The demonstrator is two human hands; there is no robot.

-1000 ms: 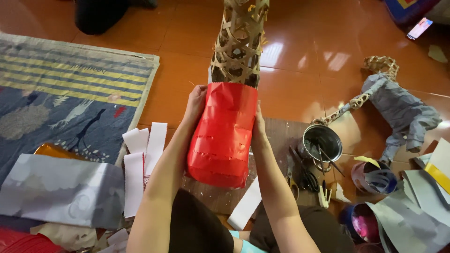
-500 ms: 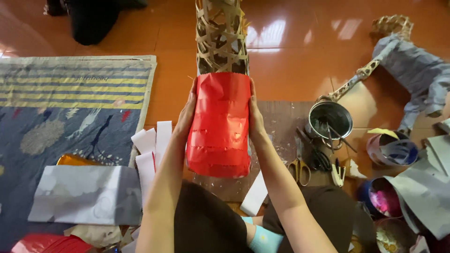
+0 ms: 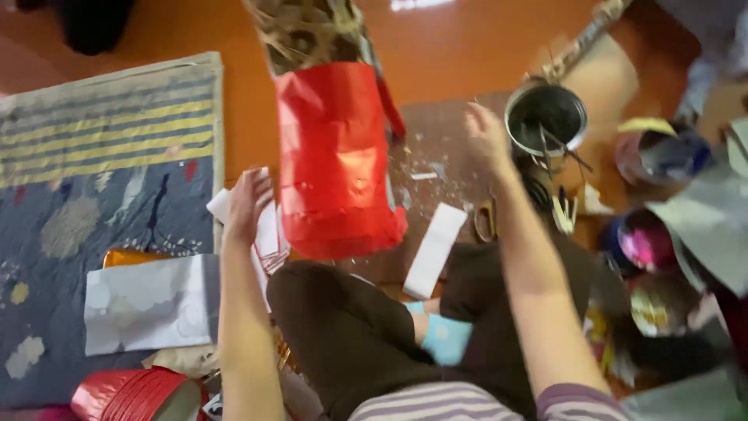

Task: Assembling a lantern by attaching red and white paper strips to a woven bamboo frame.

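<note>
Red wrapped frame: a woven lattice tube (image 3: 312,35), its lower part covered in glossy red paper (image 3: 336,160), stands upright in the middle of the view, right in front of the person's knees.
Left hand: the left hand (image 3: 248,204) is open, fingers spread and relaxed, hovering just beside the red paper's left edge, not touching it, over a few white paper strips (image 3: 269,226).
Right hand: the right hand (image 3: 489,134) is open too, fingers loose and blurred, out to the right of the red paper and clear of it, above the brown board (image 3: 444,148).
Gap: both hands are off the frame, one each side, and it stands between them; what holds it up I cannot tell.
Nearby right: a metal pot (image 3: 545,117) with sticks in it sits just past the right hand; yellow-handled scissors (image 3: 485,221) lie below it, and a long white paper strip (image 3: 434,249) lies near the knee.
Surface: shiny orange tiled floor (image 3: 436,47), brown board littered with scraps.
Left side: a striped and patterned rug (image 3: 93,156) with a white paper sheet (image 3: 148,300) on it; a red paper roll (image 3: 128,392) at the bottom edge.
Far right: bowls of coloured foil (image 3: 647,238), blurred.
</note>
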